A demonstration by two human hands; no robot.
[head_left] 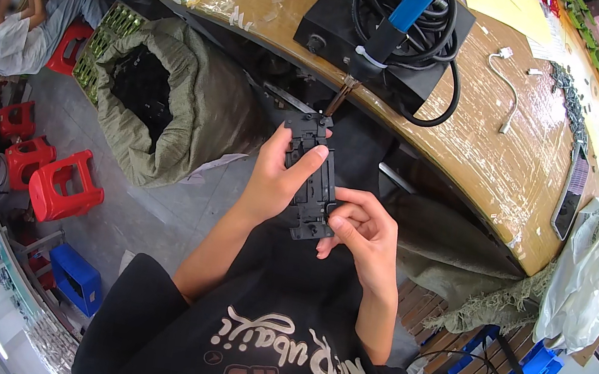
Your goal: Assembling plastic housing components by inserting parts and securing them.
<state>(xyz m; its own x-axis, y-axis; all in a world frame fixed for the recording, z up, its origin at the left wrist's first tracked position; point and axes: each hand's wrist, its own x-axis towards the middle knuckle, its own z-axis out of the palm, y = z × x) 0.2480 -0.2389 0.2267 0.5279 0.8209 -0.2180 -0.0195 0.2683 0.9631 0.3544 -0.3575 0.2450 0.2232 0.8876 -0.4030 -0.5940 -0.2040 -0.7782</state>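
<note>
Head view shows one long black plastic part (311, 177) held over the lap, long axis running near upright, top end toward the bench (476, 160). Left hand (275, 175) is clamped around its middle; right hand (360, 232) pinches its lower end. Three red stools (65, 185) stand left.

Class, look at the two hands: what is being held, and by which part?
A black plastic part: left hand grips its upper half, right hand pinches its lower end.

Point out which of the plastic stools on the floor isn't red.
The blue stool, lowest in the picture near the person's left elbow. The other stools, such as the big one beside it, are all red.
</note>
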